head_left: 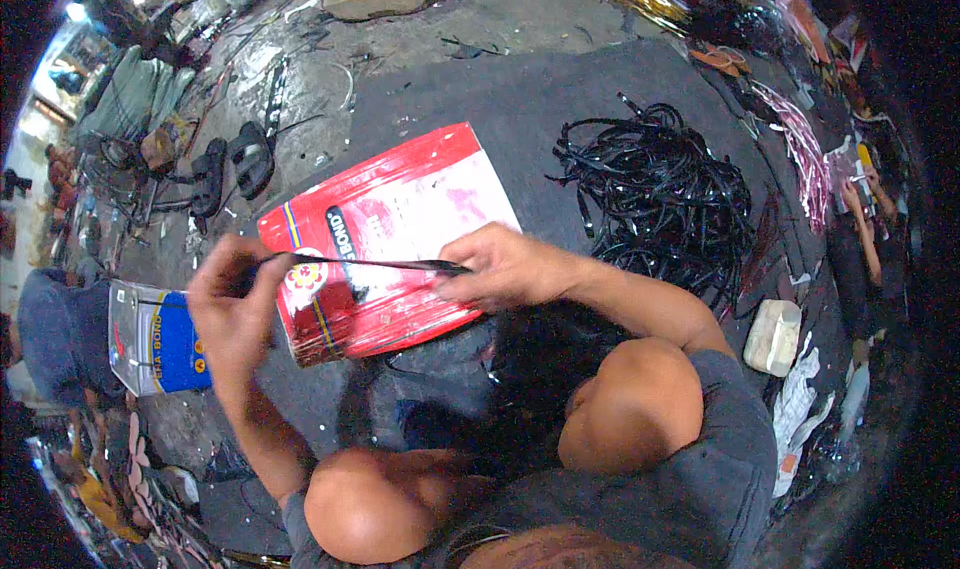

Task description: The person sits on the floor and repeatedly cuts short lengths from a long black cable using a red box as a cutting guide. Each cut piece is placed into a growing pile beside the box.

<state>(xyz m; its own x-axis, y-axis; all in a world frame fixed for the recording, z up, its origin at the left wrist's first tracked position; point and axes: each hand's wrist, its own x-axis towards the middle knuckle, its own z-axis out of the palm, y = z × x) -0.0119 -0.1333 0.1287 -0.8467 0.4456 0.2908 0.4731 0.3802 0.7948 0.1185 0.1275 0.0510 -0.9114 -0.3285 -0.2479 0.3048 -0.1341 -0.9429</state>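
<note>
A thin black strap (pixel 365 263) runs stretched between my two hands, above a red and white tin (pixel 440 194) lying on its side in front of my knees. My left hand (pixel 235 284), a little smeared by motion, pinches the strap's left end beside the tin's base. Over the tin's near right part, my right hand (pixel 505 266) has its fingers closed on the other end. Beyond my right forearm lies a tangled heap of shiny black straps (pixel 660 184) on a dark mat (pixel 470 94).
At the left stands a blue and white container (pixel 180 339). Black sandals (pixel 250 159) lie at the far left. A whitish block (pixel 772 337) sits right of my right knee, near crumpled paper (pixel 797 419). Pink strips (pixel 795 154) lie at the far right, where another person's hands (pixel 865 199) show.
</note>
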